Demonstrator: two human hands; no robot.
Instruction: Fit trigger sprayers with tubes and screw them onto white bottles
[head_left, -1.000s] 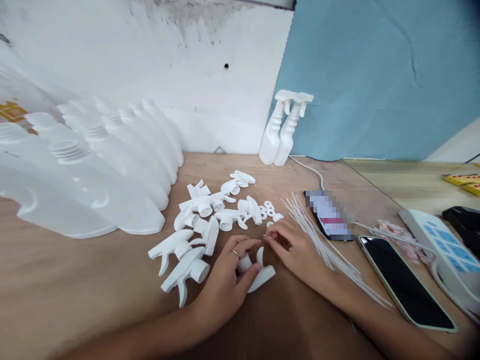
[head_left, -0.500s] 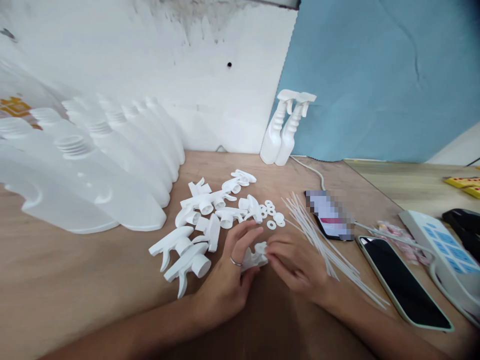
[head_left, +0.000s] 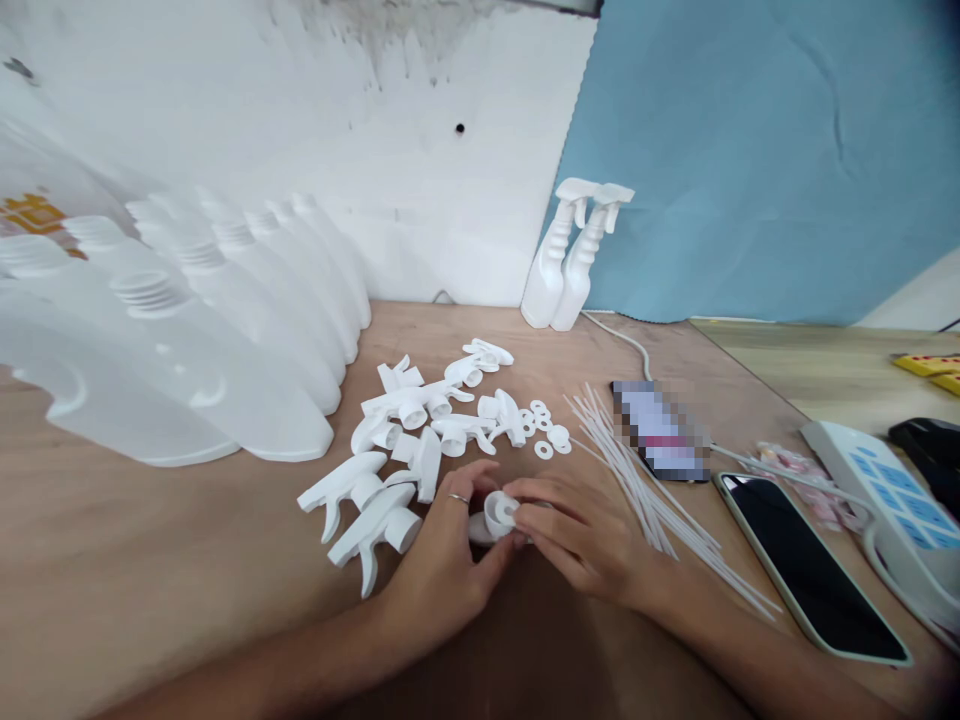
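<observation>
My left hand (head_left: 448,556), with a ring on one finger, is closed around a white trigger spray head (head_left: 482,529). The head's round collar opening faces up towards me. A white ring washer (head_left: 507,510) sits at the mouth of that collar, and the fingertips of my right hand (head_left: 585,532) pinch its edge. Part of the spray head is hidden behind the fingers. Just beyond my hands lie several loose washers (head_left: 543,450). Several more trigger spray heads (head_left: 386,525) are heaped to the left of them.
White bottles without tops (head_left: 262,370) stand in rows at the left. Two bottles with spray heads (head_left: 559,270) stand against the wall. Thin white tubes (head_left: 637,480) lie right of my hands, beside a lit phone (head_left: 660,440), a dark-screened phone (head_left: 814,570) and a power strip (head_left: 885,490).
The spray head has turned in my left hand so its collar opening now shows. My right fingers have shifted slightly left, and the washer at the collar has come into view.
</observation>
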